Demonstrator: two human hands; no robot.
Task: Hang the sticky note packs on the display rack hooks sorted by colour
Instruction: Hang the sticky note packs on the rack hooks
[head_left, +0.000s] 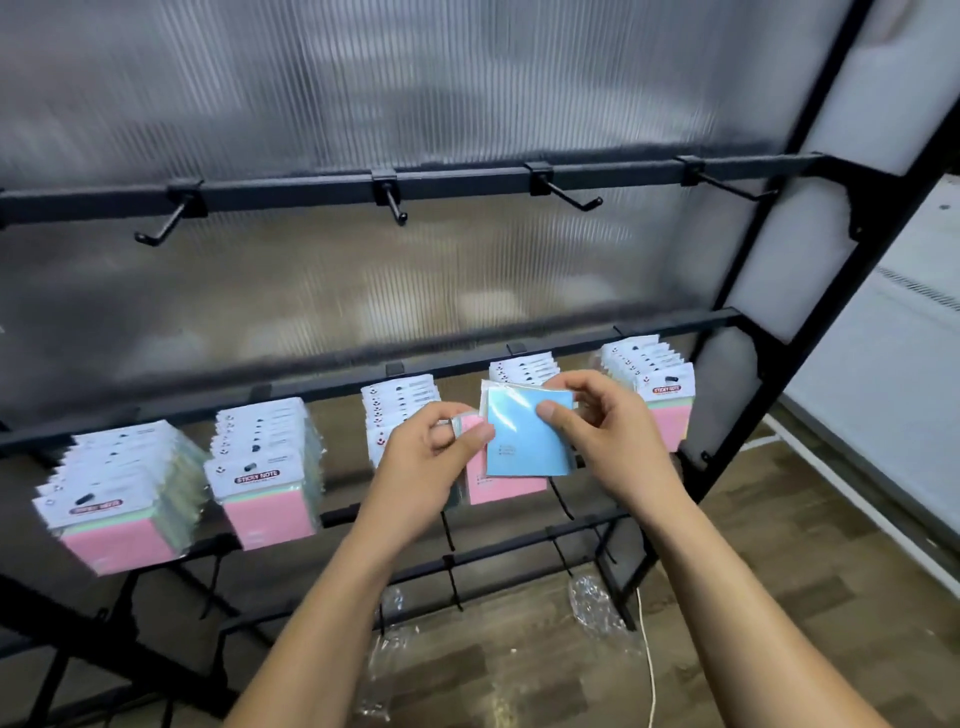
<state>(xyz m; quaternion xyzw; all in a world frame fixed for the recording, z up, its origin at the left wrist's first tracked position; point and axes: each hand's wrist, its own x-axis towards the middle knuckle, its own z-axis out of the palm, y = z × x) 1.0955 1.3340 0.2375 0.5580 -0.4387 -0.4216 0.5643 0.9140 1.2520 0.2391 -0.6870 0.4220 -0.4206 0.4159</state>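
The right hand (602, 431) pinches a blue cellophane-wrapped sticky note pack (530, 439) by its right edge, card header up. The left hand (431, 447) grips a pink-faced pack (470, 423) just beside it. Empty black rack hooks (569, 195) lie above, nearer the right hand.

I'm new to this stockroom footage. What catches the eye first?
Centre frame, the right hand pinches a blue sticky note pack while the left hand grips more packs. Behind them, pink-faced packs crowd the middle rail's hooks; the top rail's hooks hang bare.
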